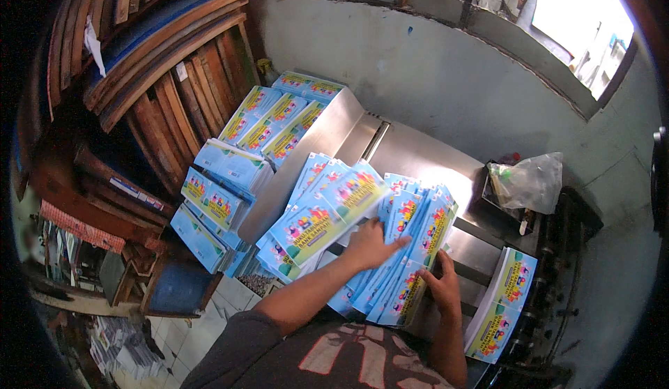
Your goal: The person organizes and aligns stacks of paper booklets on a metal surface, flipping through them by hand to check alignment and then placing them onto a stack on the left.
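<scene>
A fanned stack of light-blue printed booklets (397,274) lies on the metal table in front of me. My left hand (373,245) is at its left side, with bent fingers against the booklet edges. On the right side my right hand (444,284) grips the stack's edge, the thumb towards its top. Just left of my left hand lies another loose, uneven pile of the same booklets (306,229), its top ones turned at an angle. Parts of the fingers of both hands are hidden by the booklets.
A neat booklet stack (503,305) stands at the right, beside dark machinery (557,312). Beyond an upright metal panel (300,180), several booklet piles (272,120) stand at the left. A black box with a clear plastic bag (531,182) is at back right. Wooden frames (174,103) fill the left.
</scene>
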### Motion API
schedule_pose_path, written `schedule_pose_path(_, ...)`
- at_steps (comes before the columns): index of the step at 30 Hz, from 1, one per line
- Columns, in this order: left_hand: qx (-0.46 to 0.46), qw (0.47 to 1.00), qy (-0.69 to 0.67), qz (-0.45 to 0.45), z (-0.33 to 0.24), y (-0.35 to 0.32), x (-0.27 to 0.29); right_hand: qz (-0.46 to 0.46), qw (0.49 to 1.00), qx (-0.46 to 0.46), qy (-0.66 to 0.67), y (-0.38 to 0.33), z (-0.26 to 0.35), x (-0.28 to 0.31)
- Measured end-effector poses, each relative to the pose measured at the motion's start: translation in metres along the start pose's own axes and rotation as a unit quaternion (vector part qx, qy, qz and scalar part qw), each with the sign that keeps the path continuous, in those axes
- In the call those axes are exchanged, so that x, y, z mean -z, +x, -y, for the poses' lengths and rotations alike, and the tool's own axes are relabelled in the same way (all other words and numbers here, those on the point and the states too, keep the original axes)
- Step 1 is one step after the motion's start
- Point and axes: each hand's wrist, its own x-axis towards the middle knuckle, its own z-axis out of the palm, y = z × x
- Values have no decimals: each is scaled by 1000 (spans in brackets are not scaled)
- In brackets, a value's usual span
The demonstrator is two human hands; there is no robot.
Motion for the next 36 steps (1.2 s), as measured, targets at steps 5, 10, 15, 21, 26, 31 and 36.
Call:
schedule_pose_path(5,41,961,214,-169,53,32,61,10,999,1,52,-1,0,2)
schedule_pose_path(10,209,943,182,-182,97,12,82,-17,1000,10,2,-1,14,-6)
schedule_pose_path(15,230,966,87,-75,95,12,67,-30,997,19,64,-4,5,-17)
schedule_pose_path(21,274,944,160,-86,76,9,66,-24,998,21,62,0,-5,-15)
schedule_pose_path(26,302,948,75,-63,74,18,75,-28,998,45,30,2,-12,-14)
schedule_pose_path(31,314,948,44,-9,112,43,65,-38,996,33,75,1,-18,-19)
schedule_pose_path(36,257,947,-166,97,119,48,62,-37,999,25,19,-6,0,-12)
